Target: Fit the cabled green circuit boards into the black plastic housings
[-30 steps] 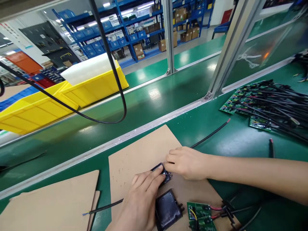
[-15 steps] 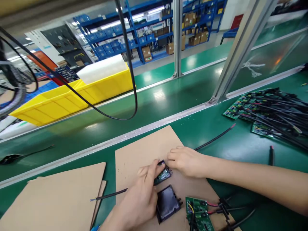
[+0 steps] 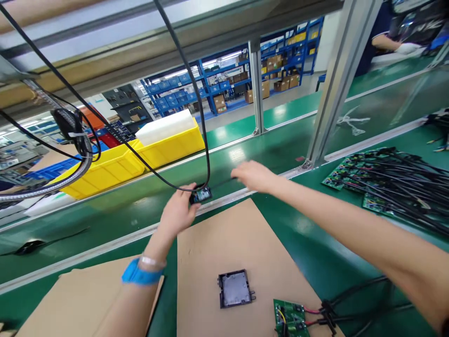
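My left hand grips a small black case with a circuit board in it, above the metal rail beyond the cardboard. A dark cable, faint and blurred, stretches from beside that case to my right hand, whose fingers are pinched round it. On the cardboard sheet lies an open black plastic case half, its grey inside facing up. Nearer me, at the sheet's right edge, green circuit boards with wires attached lie side by side.
A heap of circuit boards with black cables covers the right side. Yellow bins stand beyond the rail. A black cable loop hangs close to my left hand. A metal post rises at right; a co-worker's gloved hand shows beyond.
Both hands have moved up and away from the cardboard, carrying the case with its board and cable to the rail. The case half now lies uncovered. The camera view has shifted.
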Available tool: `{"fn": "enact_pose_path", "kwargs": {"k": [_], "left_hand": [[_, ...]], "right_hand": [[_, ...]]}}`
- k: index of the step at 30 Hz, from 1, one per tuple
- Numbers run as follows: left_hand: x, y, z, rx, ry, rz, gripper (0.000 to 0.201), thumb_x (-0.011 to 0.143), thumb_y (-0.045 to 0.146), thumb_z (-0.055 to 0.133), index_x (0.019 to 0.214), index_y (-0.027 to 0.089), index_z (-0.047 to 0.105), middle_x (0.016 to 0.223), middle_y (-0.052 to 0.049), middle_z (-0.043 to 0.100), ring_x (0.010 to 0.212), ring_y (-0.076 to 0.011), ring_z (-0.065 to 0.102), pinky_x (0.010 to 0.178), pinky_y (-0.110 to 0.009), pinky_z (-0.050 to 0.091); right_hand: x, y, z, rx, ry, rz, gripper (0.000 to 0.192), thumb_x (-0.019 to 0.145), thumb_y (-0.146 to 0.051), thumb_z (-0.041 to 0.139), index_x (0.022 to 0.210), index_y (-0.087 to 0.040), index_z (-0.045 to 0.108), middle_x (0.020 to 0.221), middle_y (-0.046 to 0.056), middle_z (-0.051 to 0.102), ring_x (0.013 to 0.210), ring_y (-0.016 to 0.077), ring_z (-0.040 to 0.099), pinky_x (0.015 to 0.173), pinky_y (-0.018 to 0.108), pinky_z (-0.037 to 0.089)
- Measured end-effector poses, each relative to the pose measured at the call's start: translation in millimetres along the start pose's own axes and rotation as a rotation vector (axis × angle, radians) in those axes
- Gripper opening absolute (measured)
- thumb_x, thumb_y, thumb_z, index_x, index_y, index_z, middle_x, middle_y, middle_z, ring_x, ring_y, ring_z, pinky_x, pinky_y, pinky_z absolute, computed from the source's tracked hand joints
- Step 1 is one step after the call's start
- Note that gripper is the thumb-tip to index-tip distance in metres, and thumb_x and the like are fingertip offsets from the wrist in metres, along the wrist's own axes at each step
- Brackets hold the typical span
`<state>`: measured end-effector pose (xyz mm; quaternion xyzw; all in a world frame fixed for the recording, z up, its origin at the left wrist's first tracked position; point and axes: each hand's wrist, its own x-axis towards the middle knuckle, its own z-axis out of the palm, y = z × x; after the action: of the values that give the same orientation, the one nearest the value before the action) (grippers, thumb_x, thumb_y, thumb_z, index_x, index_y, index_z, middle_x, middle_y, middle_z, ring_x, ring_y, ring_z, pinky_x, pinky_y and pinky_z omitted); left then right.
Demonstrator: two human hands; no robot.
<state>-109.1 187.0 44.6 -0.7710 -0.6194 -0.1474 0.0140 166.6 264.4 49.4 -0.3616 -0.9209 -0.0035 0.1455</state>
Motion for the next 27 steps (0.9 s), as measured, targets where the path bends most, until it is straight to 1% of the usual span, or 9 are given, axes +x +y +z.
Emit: {"fn": "enact_pose_path", "kwargs": {"k": [3,5,8,10,12,14,20,23,27], "left_hand": [[35.8,-23.9,12.5,0.031,-0.038,-0.043,0.061,0.084,0.025,0.057,0.142,0.015,0.038,0.147,-0.020,0.041,0.135,-0.0405,0.038,0.109,-0.061,0.029],[25.6,-23.7,24.3,0.013,-0.089,-0.029,0.061,0.086,0.029,0.055,0.142,0.014,0.038,0.149,-0.021,0.040,0.136,-0.0407,0.036,0.108,-0.063,0.027],[-33.2,-0.2,32.2,-0.067,-0.190,0.079,0.060,0.089,0.042,0.051,0.143,0.017,0.038,0.149,-0.016,0.041,0.137,-0.0336,0.037,0.110,-0.053,0.032],[-81.3,23.3,30.5,-0.156,-0.305,0.190,0.070,0.082,0.050,0.061,0.143,0.025,0.039,0.148,-0.009,0.043,0.133,-0.0296,0.042,0.109,-0.045,0.038],[-119.8,45.8,29.1,-0.331,-0.430,0.244,0.073,0.077,0.040,0.069,0.143,0.026,0.039,0.143,-0.009,0.046,0.129,-0.0286,0.045,0.107,-0.044,0.041],[-142.5,64.1,31.9,-0.460,-0.451,0.207,0.063,0.082,0.028,0.064,0.141,0.028,0.040,0.135,-0.008,0.051,0.124,-0.0256,0.048,0.105,-0.043,0.042],[-154.9,109.9,31.7,-0.729,-0.268,0.103,0.051,0.089,0.038,0.061,0.135,0.027,0.045,0.128,-0.009,0.053,0.117,-0.0258,0.050,0.098,-0.041,0.044],[-157.8,132.1,18.5,-0.869,-0.339,-0.013,0.044,0.084,0.049,0.065,0.119,0.023,0.056,0.102,-0.006,0.062,0.089,-0.0208,0.058,0.078,-0.032,0.049],[-161.6,145.7,16.0,-0.868,-0.413,-0.248,0.028,0.094,0.045,0.050,0.083,0.019,0.056,0.069,0.001,0.053,0.060,-0.0129,0.049,0.054,-0.023,0.039]], "right_hand": [[8.2,27.1,-10.2,-0.041,0.011,0.158,0.036,0.085,0.001,0.043,0.116,-0.009,0.058,0.112,0.020,0.060,0.108,0.0303,0.049,0.083,0.038,0.035],[-12.5,22.0,-10.7,-0.026,-0.026,0.191,0.035,0.085,-0.001,0.044,0.117,-0.008,0.058,0.113,0.021,0.059,0.108,0.0312,0.048,0.084,0.039,0.036],[-72.8,-15.6,-6.6,0.073,-0.163,0.112,0.018,0.088,-0.016,0.056,0.104,-0.016,0.065,0.102,0.012,0.063,0.099,0.0270,0.053,0.081,0.035,0.039],[-118.4,-48.2,-4.0,0.315,-0.348,-0.007,0.011,0.092,-0.024,0.056,0.095,-0.021,0.066,0.095,0.006,0.063,0.096,0.0229,0.055,0.081,0.032,0.041],[-155.8,-76.1,-2.0,0.408,-0.456,-0.036,0.015,0.086,-0.036,0.066,0.085,-0.021,0.063,0.087,0.004,0.061,0.091,0.0230,0.055,0.078,0.033,0.043],[-179.1,-94.4,-0.4,0.487,-0.515,-0.010,0.017,0.082,-0.030,0.069,0.077,-0.020,0.057,0.086,0.004,0.059,0.090,0.0230,0.054,0.078,0.033,0.044],[-188.4,-111.6,-6.2,0.740,-0.415,0.091,0.011,0.094,-0.013,0.051,0.086,-0.021,0.053,0.087,-0.001,0.058,0.084,0.0164,0.054,0.073,0.027,0.042],[-184.9,-114.5,-12.6,0.810,-0.310,0.060,0.013,0.097,-0.016,0.047,0.099,-0.025,0.056,0.095,-0.002,0.061,0.088,0.0153,0.056,0.077,0.026,0.041],[-177.6,-114.0,-14.1,0.725,-0.273,0.131,0.027,0.095,-0.016,0.048,0.120,-0.026,0.048,0.092,-0.001,0.061,0.088,0.0180,0.057,0.076,0.029,0.043]]}}
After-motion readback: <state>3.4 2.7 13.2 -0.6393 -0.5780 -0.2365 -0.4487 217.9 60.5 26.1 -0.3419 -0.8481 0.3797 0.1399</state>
